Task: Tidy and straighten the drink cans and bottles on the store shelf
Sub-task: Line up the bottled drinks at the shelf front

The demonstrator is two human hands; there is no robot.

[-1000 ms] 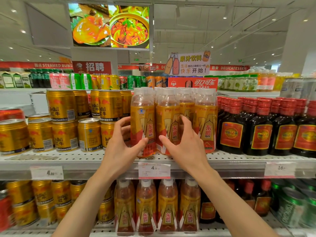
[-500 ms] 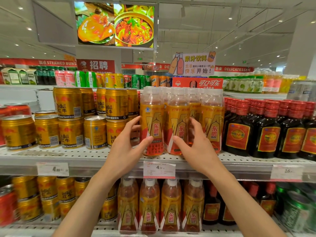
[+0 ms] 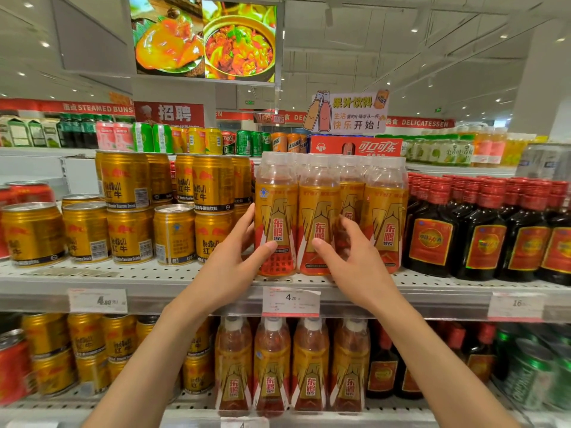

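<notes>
Left hand (image 3: 230, 262): fingers curled round the left flank of the leftmost front bottle (image 3: 276, 223), thumb pressed across the lower label; a grip on that bottle. Right hand (image 3: 355, 257): thumb tip on the lower label of the second front bottle (image 3: 318, 223), fingers reaching into the gap on its right side towards the third bottle (image 3: 350, 211); it appears to pinch the second bottle, though the fingertips are partly hidden behind it.

Bottles: orange-and-gold labels, pale caps, standing upright at the front edge of the middle shelf (image 3: 154, 281), long axes vertical, sides touching in a row of four. Each held bottle lies directly ahead of its hand, just beyond the palm; the left hand is nearer the end bottle, the right nearer its neighbour.

Judgement: the coming move is a small twist or push about the vertical axis to square the labels forward; both labels already face nearly front.

Adjacent stock: gold cans (image 3: 173, 233) just left of the row, stacked two high; dark red-capped bottles (image 3: 429, 239) just right. Price tag (image 3: 290, 301) on the shelf lip below the held bottles.
</notes>
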